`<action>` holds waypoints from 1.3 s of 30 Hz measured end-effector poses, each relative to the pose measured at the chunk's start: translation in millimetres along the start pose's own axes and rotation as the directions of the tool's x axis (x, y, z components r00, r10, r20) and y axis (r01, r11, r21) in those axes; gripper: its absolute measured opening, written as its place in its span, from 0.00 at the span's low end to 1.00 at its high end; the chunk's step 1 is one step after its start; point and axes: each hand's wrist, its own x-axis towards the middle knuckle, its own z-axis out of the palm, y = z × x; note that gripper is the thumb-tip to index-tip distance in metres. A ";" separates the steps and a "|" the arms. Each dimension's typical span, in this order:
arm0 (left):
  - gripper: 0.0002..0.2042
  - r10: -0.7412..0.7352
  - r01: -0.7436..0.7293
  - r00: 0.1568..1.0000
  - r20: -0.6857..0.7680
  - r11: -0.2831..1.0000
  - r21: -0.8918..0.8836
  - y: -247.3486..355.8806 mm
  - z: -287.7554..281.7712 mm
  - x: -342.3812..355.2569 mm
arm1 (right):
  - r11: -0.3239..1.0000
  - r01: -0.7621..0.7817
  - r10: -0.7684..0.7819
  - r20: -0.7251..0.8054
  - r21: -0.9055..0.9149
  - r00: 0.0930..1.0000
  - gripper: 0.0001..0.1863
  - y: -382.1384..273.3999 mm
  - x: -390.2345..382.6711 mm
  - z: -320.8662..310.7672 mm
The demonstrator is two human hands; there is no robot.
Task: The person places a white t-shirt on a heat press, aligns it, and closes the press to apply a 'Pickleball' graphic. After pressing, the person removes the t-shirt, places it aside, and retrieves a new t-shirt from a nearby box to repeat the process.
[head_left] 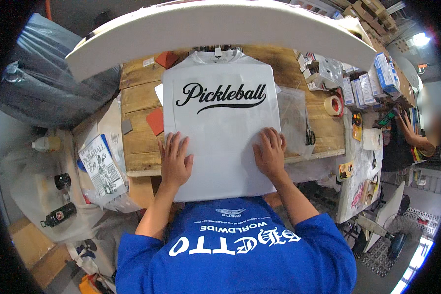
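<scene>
A folded white T-shirt [215, 142] lies on a wooden table, its collar at the far end and black script lettering with a swash across its chest. My left hand [177, 159] rests on its left edge, fingers spread. Level with it, my right hand [270, 153] lies on the right edge, also with fingers stretched out. Neither hand grips anything. The shirt's near end reaches my body. A paler rectangle shows around the lettering.
Right of the shirt are a clear plastic bag [291, 110], black scissors [309, 134] and a tape roll [333, 105]. Red pieces [155, 121] lie left. A curved white panel [220, 27] spans the far side. At right are boxes [387, 73] and another person's arm [414, 138].
</scene>
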 end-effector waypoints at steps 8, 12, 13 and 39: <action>0.30 -0.018 0.019 0.999 0.047 1.000 -0.018 -1.3 -1.0 3.1 | 0.999 -0.035 0.035 0.034 0.012 0.999 0.24 1.5 3.3 -1.6; 0.30 -0.036 0.038 0.997 0.067 0.999 -0.032 -0.4 -1.7 4.5 | 0.999 -0.041 0.041 0.050 -0.001 0.998 0.25 1.0 5.2 -1.5; 0.30 -0.041 0.043 0.997 0.070 0.999 -0.025 -0.3 -1.9 4.8 | 0.999 -0.038 0.038 0.052 -0.001 0.998 0.25 1.0 5.5 -1.5; 0.29 -0.010 0.010 1.000 -0.017 1.000 0.002 1.3 3.7 2.4 | 1.000 -0.011 0.011 0.003 0.022 1.000 0.24 2.5 0.2 -3.5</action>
